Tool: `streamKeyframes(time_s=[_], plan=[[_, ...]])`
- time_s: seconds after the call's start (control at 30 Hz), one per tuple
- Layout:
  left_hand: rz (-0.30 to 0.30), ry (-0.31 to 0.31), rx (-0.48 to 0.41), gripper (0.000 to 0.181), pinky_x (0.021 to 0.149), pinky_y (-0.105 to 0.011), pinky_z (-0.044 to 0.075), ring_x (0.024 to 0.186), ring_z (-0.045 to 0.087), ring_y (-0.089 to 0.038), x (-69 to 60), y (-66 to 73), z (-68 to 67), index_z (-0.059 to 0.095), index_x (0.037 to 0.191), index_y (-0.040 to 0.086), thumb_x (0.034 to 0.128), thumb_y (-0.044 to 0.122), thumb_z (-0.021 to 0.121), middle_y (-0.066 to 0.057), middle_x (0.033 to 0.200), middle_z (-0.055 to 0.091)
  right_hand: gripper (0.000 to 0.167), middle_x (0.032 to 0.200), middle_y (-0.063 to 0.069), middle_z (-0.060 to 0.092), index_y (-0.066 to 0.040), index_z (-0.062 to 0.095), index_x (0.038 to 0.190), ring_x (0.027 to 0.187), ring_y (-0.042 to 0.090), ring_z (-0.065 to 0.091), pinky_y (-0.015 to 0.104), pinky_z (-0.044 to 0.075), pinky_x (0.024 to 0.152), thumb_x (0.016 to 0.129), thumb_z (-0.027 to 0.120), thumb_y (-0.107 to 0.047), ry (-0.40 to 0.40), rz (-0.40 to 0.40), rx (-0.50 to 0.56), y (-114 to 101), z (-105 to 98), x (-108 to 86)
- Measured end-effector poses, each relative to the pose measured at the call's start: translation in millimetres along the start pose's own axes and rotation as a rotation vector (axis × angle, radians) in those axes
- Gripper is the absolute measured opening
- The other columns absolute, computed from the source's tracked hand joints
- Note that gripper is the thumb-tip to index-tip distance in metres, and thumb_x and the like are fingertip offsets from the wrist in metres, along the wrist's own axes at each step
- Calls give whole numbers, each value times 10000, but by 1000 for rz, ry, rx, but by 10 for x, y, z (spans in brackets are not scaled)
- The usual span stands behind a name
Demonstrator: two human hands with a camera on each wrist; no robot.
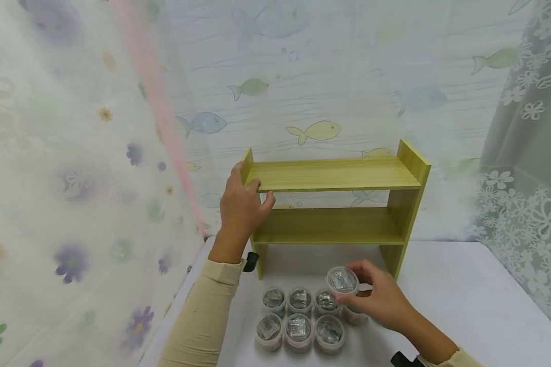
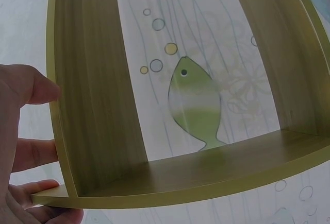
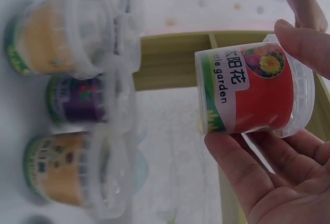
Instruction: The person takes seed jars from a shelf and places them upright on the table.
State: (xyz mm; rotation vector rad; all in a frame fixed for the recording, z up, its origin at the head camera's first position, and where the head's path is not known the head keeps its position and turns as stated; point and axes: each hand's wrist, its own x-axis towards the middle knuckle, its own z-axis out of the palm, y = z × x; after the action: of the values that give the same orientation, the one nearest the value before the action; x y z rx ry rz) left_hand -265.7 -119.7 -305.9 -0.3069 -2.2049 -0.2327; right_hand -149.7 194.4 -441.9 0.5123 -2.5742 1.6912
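Observation:
My left hand (image 1: 243,204) grips the upper left corner of a small wooden shelf (image 1: 335,173). In the left wrist view, its fingers (image 2: 36,153) lie around the edge where the side panel meets a board. My right hand (image 1: 383,298) pinches a clear-lidded plastic tub (image 1: 342,280) between thumb and fingers, raised in front of the shelf's right side. The right wrist view shows this tub's red label with a flower picture and "little garden" (image 3: 263,87). Below it stand several similar lidded tubs (image 1: 298,327) in two rows, with silvery packets visible under the lids.
A white-covered table (image 1: 459,290) bears the shelf and tubs. Behind hangs a curtain printed with fish (image 1: 319,131); a flowered curtain (image 1: 73,204) is at the left and a lacy one (image 1: 532,204) at the right. In the right wrist view, standing tubs have orange and purple labels (image 3: 80,100).

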Motion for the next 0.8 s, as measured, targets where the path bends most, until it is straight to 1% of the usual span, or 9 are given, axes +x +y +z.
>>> streamKeyframes(time_s=[0.13, 0.23, 0.33, 0.47, 0.53, 0.63, 0.7, 0.8], plan=[[9, 6, 3, 329, 700, -495, 605, 1229, 600, -395, -6, -4, 11, 765, 1016, 67, 908, 374, 722, -224, 1532, 455, 657, 1221, 86, 716, -118, 602, 1267, 1016, 152, 724, 256, 610, 805, 752, 936, -353, 3, 9, 10, 55, -2, -113], [14, 16, 0, 328, 707, -496, 604, 1240, 594, -396, -4, -9, 17, 765, 1013, 63, 902, 370, 730, -226, 1527, 459, 648, 1212, 66, 726, -129, 613, 1258, 1038, 107, 715, 256, 611, 802, 744, 940, -351, 15, 12, 13, 98, -4, -184], [15, 18, -2, 329, 707, -495, 603, 1253, 588, -395, -3, -14, 16, 762, 1004, 61, 907, 372, 714, -228, 1527, 459, 645, 1201, 56, 729, -136, 617, 1256, 1054, 77, 700, 252, 611, 794, 743, 940, -354, 29, 12, -6, 135, -9, -259], [10, 13, -8, 329, 720, -498, 602, 1259, 586, -395, 1, -14, 7, 763, 1004, 59, 910, 370, 706, -231, 1529, 456, 648, 1191, 66, 727, -130, 621, 1254, 1037, 75, 702, 251, 611, 797, 739, 942, -353, 45, 31, -16, 177, -14, -354], [5, 10, -11, 325, 730, -501, 602, 1264, 583, -393, 4, -11, 2, 764, 1008, 58, 901, 362, 724, -230, 1530, 455, 644, 1189, 55, 726, -140, 622, 1244, 1034, 70, 699, 244, 607, 808, 733, 945, -361, 49, 59, -13, 195, -15, -395], [2, 6, -13, 331, 744, -505, 601, 1268, 580, -391, 6, -8, 0, 766, 1017, 55, 897, 361, 732, -226, 1531, 454, 633, 1200, 55, 718, -137, 611, 1236, 1040, 69, 694, 236, 601, 821, 744, 938, -363, 37, 76, -18, 246, -10, -459], [3, 2, -9, 344, 749, -502, 602, 1275, 576, -389, 4, -12, 7, 767, 1028, 56, 909, 374, 710, -224, 1536, 448, 616, 1191, 46, 711, -147, 611, 1220, 1021, 69, 698, 229, 599, 823, 743, 941, -354, 33, 92, -15, 279, -4, -500], [10, 8, -4, 348, 752, -500, 604, 1272, 580, -392, -2, -18, 25, 768, 1033, 55, 912, 376, 709, -229, 1536, 448, 616, 1206, 49, 697, -143, 611, 1226, 1023, 72, 698, 229, 602, 804, 746, 941, -344, 38, 108, -25, 347, 8, -567]])
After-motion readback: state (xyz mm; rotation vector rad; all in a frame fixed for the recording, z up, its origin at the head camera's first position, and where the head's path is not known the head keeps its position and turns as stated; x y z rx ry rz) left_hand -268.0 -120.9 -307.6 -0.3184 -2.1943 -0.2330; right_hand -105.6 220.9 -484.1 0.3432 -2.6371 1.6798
